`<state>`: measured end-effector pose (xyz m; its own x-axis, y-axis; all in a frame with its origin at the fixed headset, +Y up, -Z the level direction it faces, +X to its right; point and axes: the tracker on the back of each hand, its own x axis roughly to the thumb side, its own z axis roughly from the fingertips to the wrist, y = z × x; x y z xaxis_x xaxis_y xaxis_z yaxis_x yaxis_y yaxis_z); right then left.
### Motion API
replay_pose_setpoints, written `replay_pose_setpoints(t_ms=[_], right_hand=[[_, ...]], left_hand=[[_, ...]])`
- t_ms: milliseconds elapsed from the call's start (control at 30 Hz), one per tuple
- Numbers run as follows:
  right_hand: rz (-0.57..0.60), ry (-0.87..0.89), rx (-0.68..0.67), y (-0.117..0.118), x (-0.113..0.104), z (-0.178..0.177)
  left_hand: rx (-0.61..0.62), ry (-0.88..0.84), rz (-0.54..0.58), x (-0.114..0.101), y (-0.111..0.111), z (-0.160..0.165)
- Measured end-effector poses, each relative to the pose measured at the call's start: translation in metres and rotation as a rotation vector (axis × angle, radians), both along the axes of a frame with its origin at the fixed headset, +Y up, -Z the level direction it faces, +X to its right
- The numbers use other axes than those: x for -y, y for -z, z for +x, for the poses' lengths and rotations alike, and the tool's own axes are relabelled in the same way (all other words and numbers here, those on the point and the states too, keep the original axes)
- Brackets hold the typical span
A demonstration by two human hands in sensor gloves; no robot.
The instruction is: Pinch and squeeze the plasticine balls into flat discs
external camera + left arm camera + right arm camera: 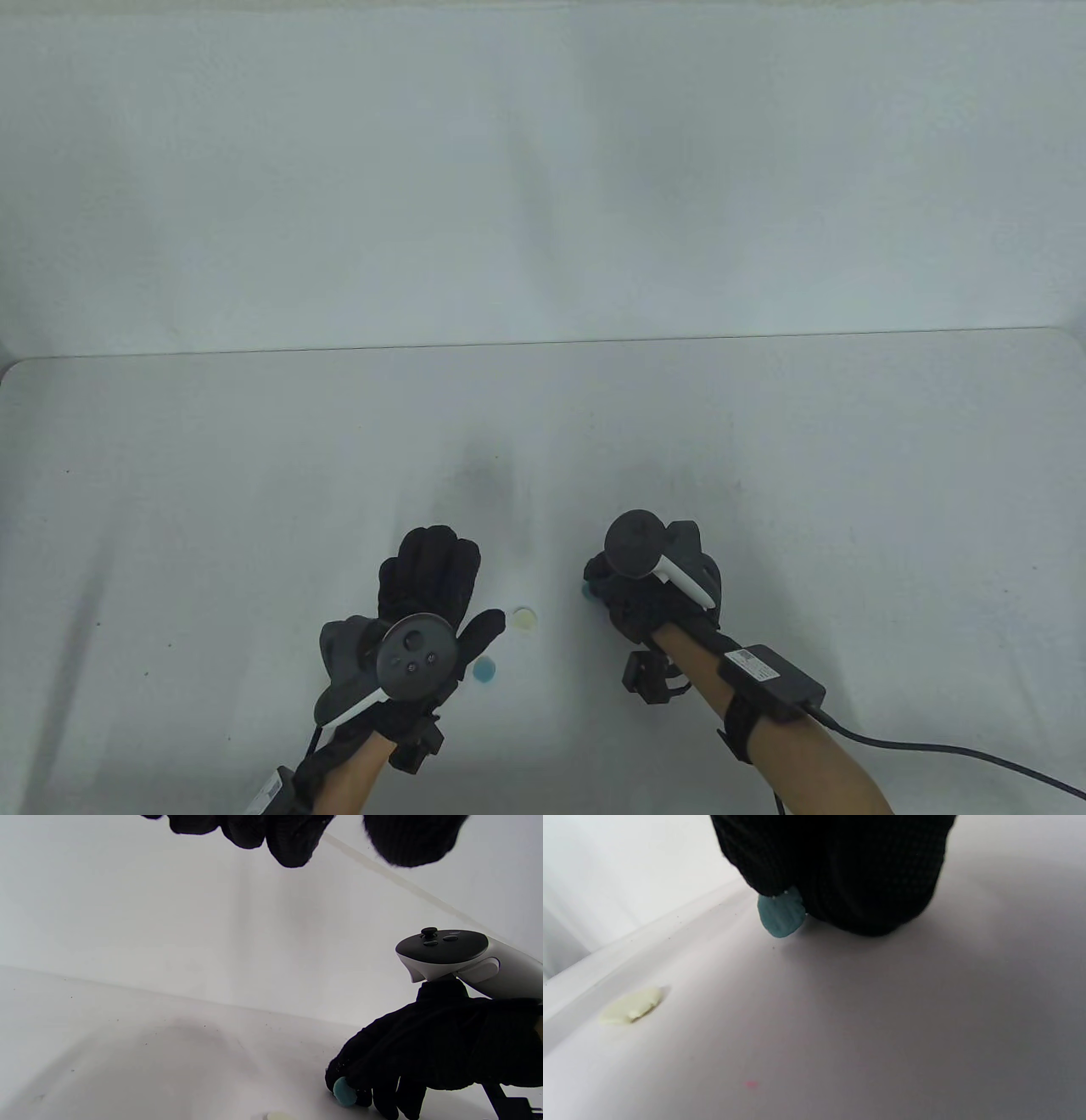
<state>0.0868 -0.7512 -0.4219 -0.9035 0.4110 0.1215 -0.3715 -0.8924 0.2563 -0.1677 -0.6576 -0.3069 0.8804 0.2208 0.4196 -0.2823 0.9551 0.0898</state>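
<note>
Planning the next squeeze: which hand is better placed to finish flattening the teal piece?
The right hand. Its fingers already pinch the teal plasticine piece just above the table. The left hand lies spread and holds nothing, beside the pale yellow disc and the blue disc.

Three plasticine pieces on the table

Teal piece pinched in right fingers; pale yellow disc and blue disc lie flat beside left fingers.

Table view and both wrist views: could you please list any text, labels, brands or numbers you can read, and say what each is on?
No text is readable.
White label on the black box strapped to the right forearm: print too small to read.
White label on the left forearm strap: blurred.
Tracker on the right hand: buttons only, no legible marks.
</note>
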Motion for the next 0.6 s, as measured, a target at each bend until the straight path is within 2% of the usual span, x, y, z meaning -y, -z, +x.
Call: replay_pose_setpoints(t_ms=[200,367,600], right_hand=[[0.034,-0.105,-0.019,0.001,0.001,-0.004],[0.121,-0.218,-0.037,-0.003,0.002,-0.01],[0.174,-0.297,-0.047,-0.005,0.005,-0.014]], left_hand=[[-0.003,0.002,-0.001,0.0,0.0,0.0],[-0.003,0.005,-0.006,0.0,0.001,0.001],[-0.001,0.004,-0.005,-0.001,0.001,0.001]])
